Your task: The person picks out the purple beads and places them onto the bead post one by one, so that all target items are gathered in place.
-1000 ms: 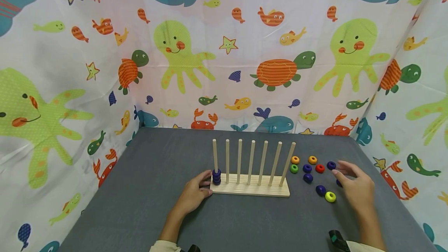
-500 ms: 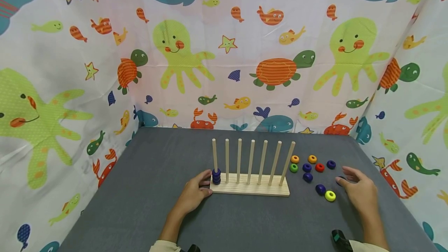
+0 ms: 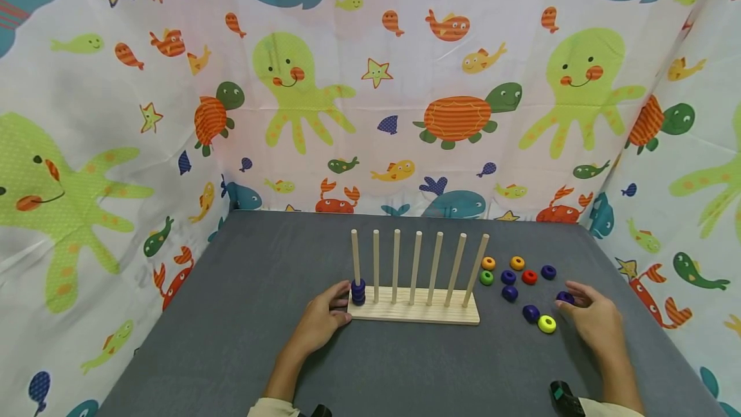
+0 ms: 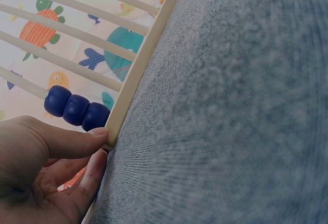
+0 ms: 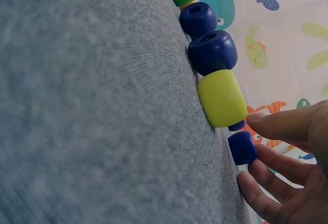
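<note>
A wooden base carries a row of upright pegs. A stack of blue beads sits on its leftmost peg, down at the base. My left hand pinches the base's left end, thumb on one face and fingers on the other. Over at the right, my right hand is at a blue bead. Its fingertips meet the bead's side, and the thumb is held apart from it in the right wrist view. A yellow bead and another blue bead lie just left of this hand.
More loose beads lie right of the base: orange beads, a green bead, a red bead and several blue beads. A grey cloth covers the table. Printed curtains stand behind and at both sides.
My right hand has shifted slightly right and toward me, from beside the far blue bead to the nearer one, which shows more fully now. My left hand and the base stay put.
</note>
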Demonstrator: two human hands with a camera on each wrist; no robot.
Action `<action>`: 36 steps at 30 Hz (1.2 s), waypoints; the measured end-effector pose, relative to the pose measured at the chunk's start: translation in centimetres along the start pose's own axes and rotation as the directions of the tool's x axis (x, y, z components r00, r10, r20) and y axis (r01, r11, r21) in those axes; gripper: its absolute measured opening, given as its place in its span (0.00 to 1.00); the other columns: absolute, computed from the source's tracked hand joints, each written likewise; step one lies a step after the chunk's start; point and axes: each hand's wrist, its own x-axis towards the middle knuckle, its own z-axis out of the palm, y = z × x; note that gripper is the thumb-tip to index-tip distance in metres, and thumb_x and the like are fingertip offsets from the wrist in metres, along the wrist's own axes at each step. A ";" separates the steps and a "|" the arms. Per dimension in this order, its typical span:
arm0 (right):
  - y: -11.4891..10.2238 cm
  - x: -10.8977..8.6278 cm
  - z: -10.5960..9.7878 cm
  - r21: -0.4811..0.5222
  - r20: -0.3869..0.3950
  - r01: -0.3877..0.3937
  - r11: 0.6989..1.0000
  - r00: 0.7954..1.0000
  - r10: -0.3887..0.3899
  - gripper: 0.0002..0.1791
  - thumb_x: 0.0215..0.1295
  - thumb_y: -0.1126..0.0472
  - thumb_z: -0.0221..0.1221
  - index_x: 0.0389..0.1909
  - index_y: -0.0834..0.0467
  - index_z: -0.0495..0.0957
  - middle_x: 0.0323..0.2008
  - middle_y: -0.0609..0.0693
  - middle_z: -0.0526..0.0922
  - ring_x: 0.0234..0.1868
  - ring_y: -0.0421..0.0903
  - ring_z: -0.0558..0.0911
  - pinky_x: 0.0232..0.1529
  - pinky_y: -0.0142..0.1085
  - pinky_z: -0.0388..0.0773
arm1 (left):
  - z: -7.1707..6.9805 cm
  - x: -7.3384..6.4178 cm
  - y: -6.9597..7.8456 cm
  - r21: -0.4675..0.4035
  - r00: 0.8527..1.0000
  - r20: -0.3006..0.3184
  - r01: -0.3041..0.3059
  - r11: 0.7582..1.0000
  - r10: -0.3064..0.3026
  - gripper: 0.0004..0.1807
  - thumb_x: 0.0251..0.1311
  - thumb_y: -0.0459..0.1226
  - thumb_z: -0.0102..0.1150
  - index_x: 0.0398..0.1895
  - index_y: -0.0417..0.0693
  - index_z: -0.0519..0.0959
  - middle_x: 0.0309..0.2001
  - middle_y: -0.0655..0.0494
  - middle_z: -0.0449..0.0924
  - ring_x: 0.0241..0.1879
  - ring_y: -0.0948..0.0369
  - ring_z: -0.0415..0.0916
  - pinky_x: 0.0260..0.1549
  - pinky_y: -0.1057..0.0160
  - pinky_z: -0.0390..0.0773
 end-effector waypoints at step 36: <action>-1.8 -0.9 0.3 0.002 -0.041 0.022 1.000 0.999 -0.022 0.32 0.76 0.44 0.63 0.68 0.65 0.77 0.60 0.71 0.82 0.56 0.68 0.84 0.41 0.47 0.82 | 0.1 0.0 -0.2 0.008 1.000 -0.001 0.002 1.000 -0.002 0.37 0.65 0.22 0.63 0.78 0.35 0.66 0.74 0.38 0.72 0.66 0.44 0.79 0.58 0.53 0.85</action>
